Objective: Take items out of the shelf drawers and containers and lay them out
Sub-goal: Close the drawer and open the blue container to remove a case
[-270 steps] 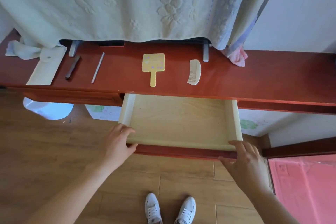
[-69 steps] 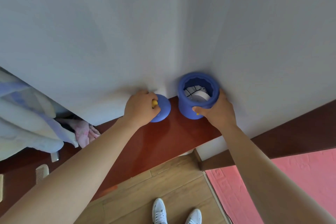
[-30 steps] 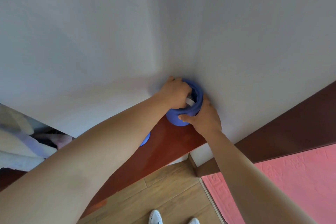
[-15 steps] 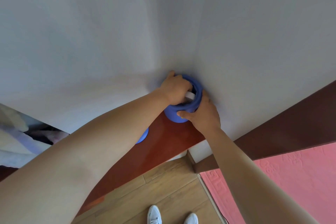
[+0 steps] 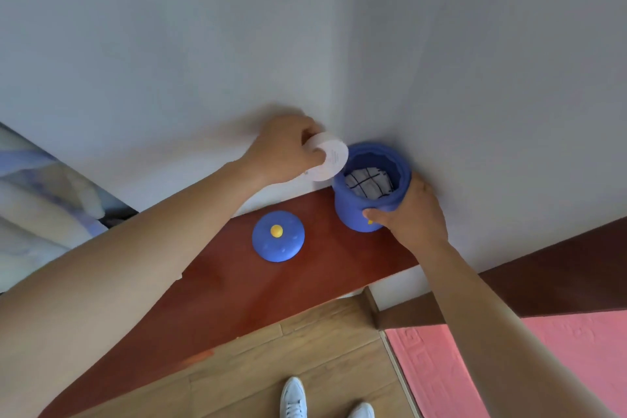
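Two hands are busy here. I see my left hand (image 5: 283, 149) closed around a small white round tub (image 5: 328, 159), held up in the air just beside the top of the blue jar (image 5: 371, 187). My right hand (image 5: 412, 214) is wrapped around the jar's side. The jar stands in the corner on the red shelf (image 5: 237, 292). A checked cloth (image 5: 369, 183) sits inside it. The blue lid (image 5: 278, 236) lies on the shelf, near the jar.
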`<action>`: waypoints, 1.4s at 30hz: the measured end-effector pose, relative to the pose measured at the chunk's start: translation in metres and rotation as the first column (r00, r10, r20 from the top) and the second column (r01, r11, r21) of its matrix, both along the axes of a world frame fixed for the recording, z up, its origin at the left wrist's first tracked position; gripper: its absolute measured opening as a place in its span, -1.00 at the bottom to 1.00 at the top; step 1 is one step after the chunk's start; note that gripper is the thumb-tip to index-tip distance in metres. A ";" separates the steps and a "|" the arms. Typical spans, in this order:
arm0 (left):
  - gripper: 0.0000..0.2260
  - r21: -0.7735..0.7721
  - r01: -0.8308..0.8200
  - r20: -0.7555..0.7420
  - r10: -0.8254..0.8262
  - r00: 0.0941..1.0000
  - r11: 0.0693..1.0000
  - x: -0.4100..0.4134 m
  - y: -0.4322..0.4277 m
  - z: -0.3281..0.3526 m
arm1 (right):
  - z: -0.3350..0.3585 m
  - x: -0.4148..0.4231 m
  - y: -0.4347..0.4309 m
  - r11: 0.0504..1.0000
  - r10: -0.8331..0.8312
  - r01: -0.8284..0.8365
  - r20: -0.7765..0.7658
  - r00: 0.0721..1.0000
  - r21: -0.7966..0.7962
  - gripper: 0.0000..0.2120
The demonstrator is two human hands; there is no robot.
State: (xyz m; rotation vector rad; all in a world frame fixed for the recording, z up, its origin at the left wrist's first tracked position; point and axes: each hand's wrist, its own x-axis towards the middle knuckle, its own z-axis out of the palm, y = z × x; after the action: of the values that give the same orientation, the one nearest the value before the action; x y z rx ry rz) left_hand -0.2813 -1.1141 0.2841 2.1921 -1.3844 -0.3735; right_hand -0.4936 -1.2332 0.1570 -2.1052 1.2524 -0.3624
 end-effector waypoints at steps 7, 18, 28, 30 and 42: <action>-0.89 0.197 -0.190 -0.174 0.225 0.959 0.962 0.039 0.102 -0.038 | -0.004 0.002 -0.008 0.999 0.029 -0.029 -0.002 1.000 -0.029 0.10; -0.86 0.392 -0.383 -0.325 0.515 0.793 0.836 0.061 0.192 -0.104 | -0.007 0.004 -0.013 0.995 0.038 -0.045 -0.077 0.996 -0.090 0.12; -0.92 0.391 -0.422 -0.241 0.534 0.811 0.818 0.062 0.207 -0.141 | -0.009 0.004 -0.015 0.996 0.046 -0.053 -0.092 0.995 -0.073 0.11; -0.90 0.388 -0.402 -0.171 0.493 0.853 0.829 0.059 0.206 -0.146 | -0.008 0.004 -0.014 0.996 0.042 -0.048 -0.086 0.995 -0.080 0.12; -0.72 0.274 -0.410 0.098 0.399 0.912 0.870 0.043 0.166 -0.150 | -0.005 0.003 -0.008 0.999 0.024 -0.025 -0.034 0.999 -0.047 0.14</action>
State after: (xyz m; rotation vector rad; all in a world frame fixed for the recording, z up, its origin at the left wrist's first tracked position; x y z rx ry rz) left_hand -0.2385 -0.9482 0.1341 2.6669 -0.8889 -0.3962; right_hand -0.4906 -1.2414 0.1520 -2.1733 1.2473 -0.3511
